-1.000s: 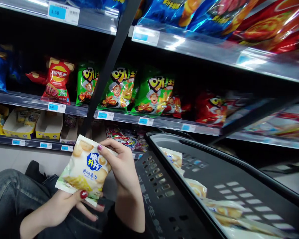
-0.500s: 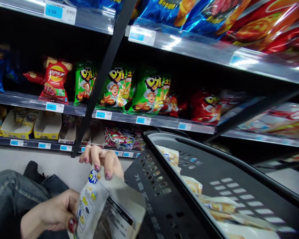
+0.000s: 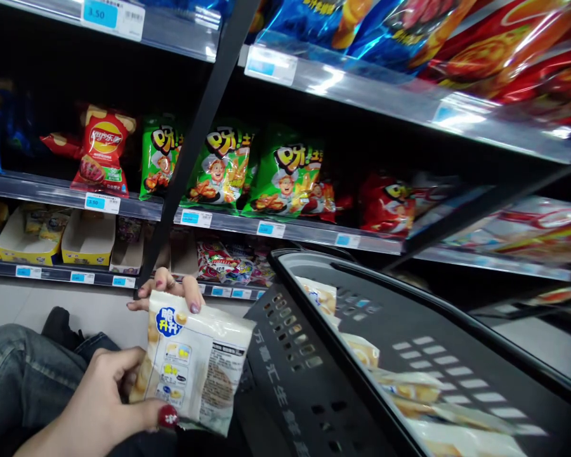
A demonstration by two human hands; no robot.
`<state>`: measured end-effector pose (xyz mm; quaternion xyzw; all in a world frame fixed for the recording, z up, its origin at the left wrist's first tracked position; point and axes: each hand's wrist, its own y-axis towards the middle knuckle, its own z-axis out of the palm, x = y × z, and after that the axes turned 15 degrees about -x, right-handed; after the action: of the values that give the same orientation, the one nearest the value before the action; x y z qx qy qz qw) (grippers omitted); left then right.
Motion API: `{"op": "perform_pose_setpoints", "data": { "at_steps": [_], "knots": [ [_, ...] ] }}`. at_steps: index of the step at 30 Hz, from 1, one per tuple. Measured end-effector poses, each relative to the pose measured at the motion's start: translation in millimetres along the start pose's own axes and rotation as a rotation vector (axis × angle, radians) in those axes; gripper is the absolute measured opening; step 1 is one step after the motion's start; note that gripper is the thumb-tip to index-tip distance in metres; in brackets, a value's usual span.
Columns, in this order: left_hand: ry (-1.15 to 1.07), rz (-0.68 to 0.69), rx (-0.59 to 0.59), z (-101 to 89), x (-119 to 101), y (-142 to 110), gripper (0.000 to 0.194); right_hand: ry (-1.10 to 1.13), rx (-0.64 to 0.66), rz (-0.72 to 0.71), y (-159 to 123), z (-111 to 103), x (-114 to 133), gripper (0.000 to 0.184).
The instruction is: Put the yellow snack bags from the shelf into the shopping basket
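Observation:
A cream-coloured snack bag (image 3: 200, 362) with a blue-and-yellow logo is tilted in front of me, its printed back facing the camera. My left hand (image 3: 99, 393) grips its lower left edge, the red-nailed thumb over the front. At the upper edge is my right hand (image 3: 174, 289), mostly behind the bag, one fingertip lapping over onto the front and the other fingers curled. Its palm and wrist are hidden. Right of the bag, a dark grey shopping basket (image 3: 285, 374) stands tilted, with several similar cream snack bags (image 3: 409, 387) inside.
A shelf edge (image 3: 228, 222) crosses ahead, bearing green chip bags (image 3: 285, 181) and a red chip bag (image 3: 105, 152). Below are low cartons (image 3: 88, 238) and small colourful packets (image 3: 219, 257). A slanted black post (image 3: 185, 152) divides the shelves. My jeans-clad leg (image 3: 38, 374) is at left.
The snack bag has moved left and slightly up, showing more of its printed back. My right hand has shifted left along its top edge, and the left thumb now lies further across the front.

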<state>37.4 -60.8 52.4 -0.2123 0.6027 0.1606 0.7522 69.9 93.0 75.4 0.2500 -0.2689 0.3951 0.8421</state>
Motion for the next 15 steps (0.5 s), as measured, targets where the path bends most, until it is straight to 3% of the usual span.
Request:
{"op": "perform_pose_setpoints", "data": {
  "at_steps": [3, 7, 10, 13, 15],
  "knots": [
    [-0.297, -0.164, 0.179, 2.0, 5, 7, 0.029, -0.091, 0.022, 0.164, -8, 7, 9, 0.032],
    [-0.635, -0.305, 0.334, 6.5, 28, 20, 0.036, -0.332, 0.108, 0.251, -18, 12, 18, 0.069],
    [-0.778, -0.389, 0.388, 12.0, 42, 30, 0.036, -0.437, 0.025, 0.279, -15, 15, 17, 0.084],
    [-0.612, -0.415, 0.389, 14.0, 42, 43, 0.043, -0.557, -0.131, 0.267, -8, 20, 16, 0.094],
    [-0.215, -0.311, 0.184, 4.5, 33, 57, 0.046, -0.659, -0.239, 0.222, -4, 22, 18, 0.101]
  ]
}}
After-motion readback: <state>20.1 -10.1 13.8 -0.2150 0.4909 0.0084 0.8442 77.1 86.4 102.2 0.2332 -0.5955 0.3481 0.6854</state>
